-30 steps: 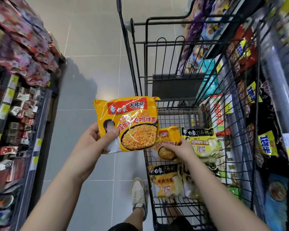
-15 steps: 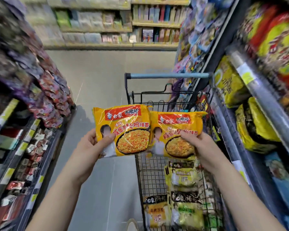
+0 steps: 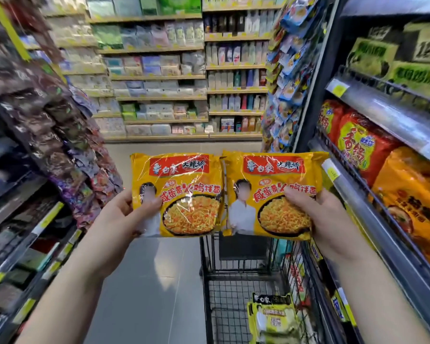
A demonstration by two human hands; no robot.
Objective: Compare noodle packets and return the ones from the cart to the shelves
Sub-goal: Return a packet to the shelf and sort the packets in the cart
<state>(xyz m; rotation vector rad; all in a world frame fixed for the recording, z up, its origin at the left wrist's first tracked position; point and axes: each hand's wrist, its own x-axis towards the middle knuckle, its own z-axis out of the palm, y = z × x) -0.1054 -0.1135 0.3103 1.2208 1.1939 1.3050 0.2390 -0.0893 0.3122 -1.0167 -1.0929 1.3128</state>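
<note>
Comparing seems the step in hand: beside the right shelves (image 3: pixel 387 115), above the cart (image 3: pixel 243 249), the left packet (image 3: pixel 184 194) and right packet (image 3: pixel 271 194) meet edge to edge, left hand (image 3: pixel 114 219) and right hand (image 3: pixel 328 219) each clamped on one; next, probably, finding their matching shelf slot.

Grey tiled floor (image 3: pixel 147 281); dark snack bags (image 3: pixel 60 135) hanging left; blue packets (image 3: pixel 283 78) hanging right; pastel boxes (image 3: pixel 154 65) far back.

head view | wide-angle | faces forward down aisle (image 3: pixel 154 281) | cart (image 3: pixel 233 289) near, lower right
</note>
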